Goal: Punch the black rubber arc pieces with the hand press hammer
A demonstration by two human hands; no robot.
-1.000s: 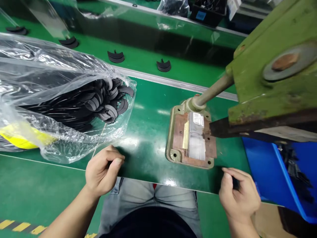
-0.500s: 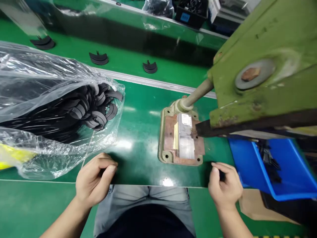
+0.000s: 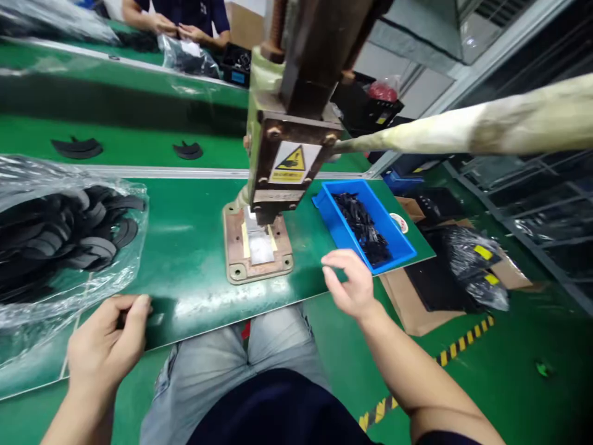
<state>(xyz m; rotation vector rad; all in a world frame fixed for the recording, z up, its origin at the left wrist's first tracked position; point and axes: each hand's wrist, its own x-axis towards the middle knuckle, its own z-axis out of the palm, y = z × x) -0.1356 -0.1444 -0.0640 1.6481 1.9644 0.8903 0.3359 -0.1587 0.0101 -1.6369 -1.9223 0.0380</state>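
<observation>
My left hand (image 3: pixel 109 340) rests on the front edge of the green bench, loosely curled, thumb along the index finger, nothing showing in it. Close by lies a clear plastic bag (image 3: pixel 118 281) full of black curved parts (image 3: pixel 95 247). My right hand (image 3: pixel 348 281) is lifted over the bench edge beside a blue bin (image 3: pixel 398 247); its thumb and bent fingers are slightly apart and hold nothing visible. Thin black pieces (image 3: pixel 361 225) fill part of the bin. Between my hands stands a green hand press (image 3: pixel 264 80), its ram above a metal fixture block (image 3: pixel 260 246) on the base plate.
The press's long pale lever (image 3: pixel 463 120) reaches out to the right. On the green belt (image 3: pixel 139 133) behind the bench lie curved black parts (image 3: pixel 188 150). Across it, a person's hands (image 3: pixel 178 28) are near a plastic bag. Cardboard (image 3: pixel 426 312) and bagged goods sit at right.
The view has swung to the right, bringing the whole bin and the lever into sight. My right hand has risen towards the bin and loosened; my left stays curled at the bench edge.
</observation>
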